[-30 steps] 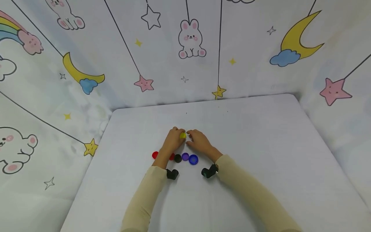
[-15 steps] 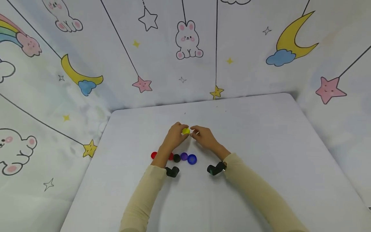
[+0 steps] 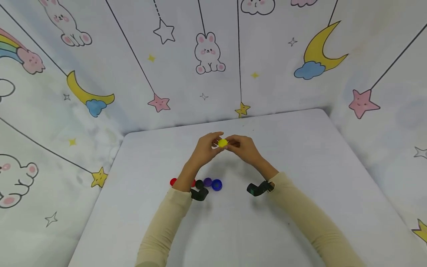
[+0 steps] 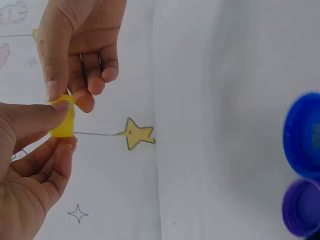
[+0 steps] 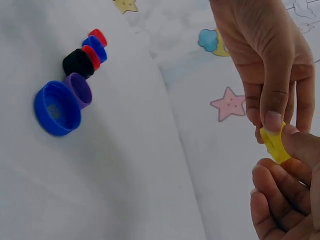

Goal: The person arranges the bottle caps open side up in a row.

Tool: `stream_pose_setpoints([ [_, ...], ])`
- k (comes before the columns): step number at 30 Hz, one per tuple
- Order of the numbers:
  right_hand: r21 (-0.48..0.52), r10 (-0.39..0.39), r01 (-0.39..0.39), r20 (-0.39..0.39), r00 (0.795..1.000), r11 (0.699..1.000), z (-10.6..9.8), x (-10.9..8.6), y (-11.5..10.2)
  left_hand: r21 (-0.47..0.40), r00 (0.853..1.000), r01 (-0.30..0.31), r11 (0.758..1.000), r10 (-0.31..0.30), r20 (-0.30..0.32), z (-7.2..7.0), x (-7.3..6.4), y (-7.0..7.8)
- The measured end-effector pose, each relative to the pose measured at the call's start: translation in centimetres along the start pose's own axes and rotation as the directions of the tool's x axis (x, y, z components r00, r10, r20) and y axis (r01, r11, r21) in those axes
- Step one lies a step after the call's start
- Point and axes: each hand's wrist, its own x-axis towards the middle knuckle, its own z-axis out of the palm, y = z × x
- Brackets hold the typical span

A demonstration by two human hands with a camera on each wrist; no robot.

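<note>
A small yellow bottle cap (image 3: 222,143) is raised above the white table between my two hands. My left hand (image 3: 205,149) pinches it, with the thumb (image 4: 60,111) lying across its side. From the other side my right hand (image 3: 245,149) also pinches the cap, its thumb (image 5: 298,143) against the edge. Below, a row of caps lies on the table: a large blue cap (image 3: 217,185), a purple cap (image 3: 208,182), a black cap (image 3: 199,184) and red ones. In the head view the left forearm hides part of this row; the right wrist view shows another blue cap (image 5: 97,48) there.
The white table (image 3: 300,148) meets a cloth backdrop (image 3: 180,74) printed with rabbits, moons and stars along its back and sides. A black wrist camera (image 3: 199,194) sits on the left wrist and another black camera (image 3: 259,188) on the right.
Both hands have risen and moved farther from the body with the yellow cap. The right hand, apart from the cap before, now holds it too. The row of caps stays put.
</note>
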Motion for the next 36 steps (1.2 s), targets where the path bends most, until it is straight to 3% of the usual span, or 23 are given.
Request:
stream_pose_setpoints([
  [2,0.013,-0.009,0.009,-0.013,1.000,1.000,-0.9,0.1,-0.8,-0.118,0.999,0.026,0.993,-0.030,-0.034,-0.4,0.2,0.4],
  [4,0.014,-0.024,0.024,-0.035,0.999,1.000,-1.8,0.2,-1.7,-0.248,0.996,0.055,0.967,-0.070,-0.054,-0.8,0.4,0.9],
  [9,0.022,-0.056,0.058,-0.080,0.995,0.998,-3.9,0.5,-3.7,-0.512,0.988,0.092,0.854,-0.141,-0.058,-1.7,1.2,2.3],
  [12,0.055,-0.047,0.051,-0.083,0.995,0.997,-4.9,0.5,-4.6,-0.584,0.992,0.063,0.809,-0.113,-0.051,-2.2,1.5,3.1],
  [17,0.098,-0.034,0.042,-0.083,0.996,0.994,-6.1,0.3,-5.7,-0.641,0.999,-0.005,0.768,-0.018,-0.029,-3.2,1.9,4.1],
  [25,0.059,-0.091,0.100,-0.141,0.986,0.993,-6.2,0.1,-6.9,-0.638,0.998,-0.061,0.768,0.040,-0.046,-3.8,1.9,4.4],
  [30,0.019,-0.203,0.212,-0.217,0.955,0.977,-5.6,0.0,-7.8,-0.609,0.993,-0.112,0.785,0.067,-0.097,-3.9,1.7,4.5],
  [36,-0.138,-0.337,0.311,-0.252,0.907,0.940,-5.6,-0.5,-8.0,-0.529,0.992,-0.075,0.846,0.009,-0.127,-3.8,1.8,5.5],
])
